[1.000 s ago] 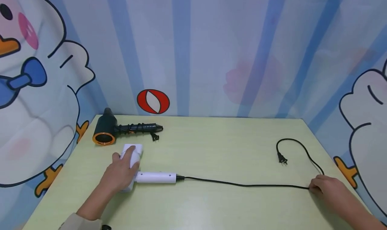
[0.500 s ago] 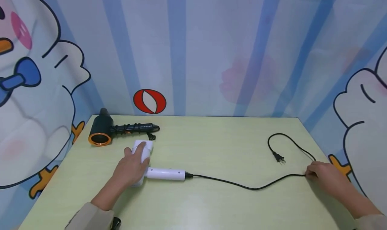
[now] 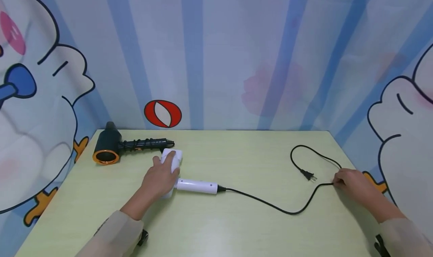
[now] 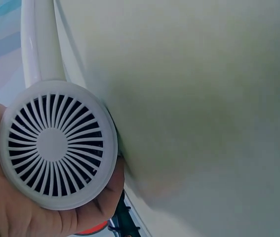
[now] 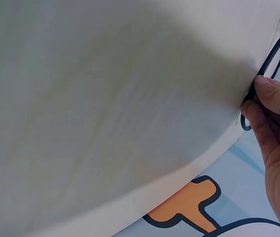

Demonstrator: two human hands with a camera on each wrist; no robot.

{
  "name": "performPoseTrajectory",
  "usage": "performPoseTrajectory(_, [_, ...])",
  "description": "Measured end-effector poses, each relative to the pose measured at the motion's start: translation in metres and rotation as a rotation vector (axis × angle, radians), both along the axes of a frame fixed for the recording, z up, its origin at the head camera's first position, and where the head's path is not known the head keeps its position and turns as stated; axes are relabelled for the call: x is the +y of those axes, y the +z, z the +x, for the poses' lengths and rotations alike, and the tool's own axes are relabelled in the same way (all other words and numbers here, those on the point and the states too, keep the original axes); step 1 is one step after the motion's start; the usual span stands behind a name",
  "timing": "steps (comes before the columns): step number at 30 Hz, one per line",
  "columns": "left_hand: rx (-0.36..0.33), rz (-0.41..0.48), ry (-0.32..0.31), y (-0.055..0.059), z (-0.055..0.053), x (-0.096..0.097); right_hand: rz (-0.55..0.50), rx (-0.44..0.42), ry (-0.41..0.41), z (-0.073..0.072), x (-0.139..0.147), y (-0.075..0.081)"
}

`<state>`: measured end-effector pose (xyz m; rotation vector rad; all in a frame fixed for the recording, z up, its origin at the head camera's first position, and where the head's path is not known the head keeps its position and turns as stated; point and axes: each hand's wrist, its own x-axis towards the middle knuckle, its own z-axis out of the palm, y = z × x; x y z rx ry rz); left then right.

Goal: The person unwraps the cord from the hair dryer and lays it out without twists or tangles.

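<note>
A white hair dryer (image 3: 197, 186) lies on the table, its handle pointing right. My left hand (image 3: 160, 178) grips its barrel from above; in the left wrist view the round slatted vent (image 4: 51, 144) faces the camera, with fingers wrapped about the body. From the handle a black power cord (image 3: 270, 207) runs right in a sagging bend to my right hand (image 3: 353, 185), which pinches it between thumb and fingers. Beyond that pinch the cord loops back, ending in a two-pin plug (image 3: 308, 175) on the table. The right wrist view shows thumb and fingertip on the cord (image 5: 273, 52).
A dark hair dryer (image 3: 111, 144) with an orange ring lies at the back left, its cord wound round the handle, close behind the white one. The pale table (image 3: 250, 159) ends at a cartoon-printed cloth backdrop (image 3: 223, 80) behind and at both sides.
My left hand has slid the white hair dryer rightward and slightly back, nearer the dark one. My right hand has moved back and a little left, so the straight cord now bends.
</note>
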<state>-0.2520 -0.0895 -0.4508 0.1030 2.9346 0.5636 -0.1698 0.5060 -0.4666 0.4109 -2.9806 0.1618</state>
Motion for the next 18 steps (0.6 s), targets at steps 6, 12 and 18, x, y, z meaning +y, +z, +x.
performPoseTrajectory(6, [0.006, 0.001, -0.004, -0.001, -0.012, 0.011, -0.017, -0.064, -0.098, -0.01, 0.015, -0.002])
performPoseTrajectory(12, [-0.003, -0.003, 0.001, -0.002, -0.02, 0.016, -0.035, -0.148, -0.244, -0.014, 0.022, 0.001])
performPoseTrajectory(18, [0.002, 0.004, -0.009, -0.001, -0.025, 0.019, -0.058, -0.174, -0.301, -0.017, 0.02, 0.004])
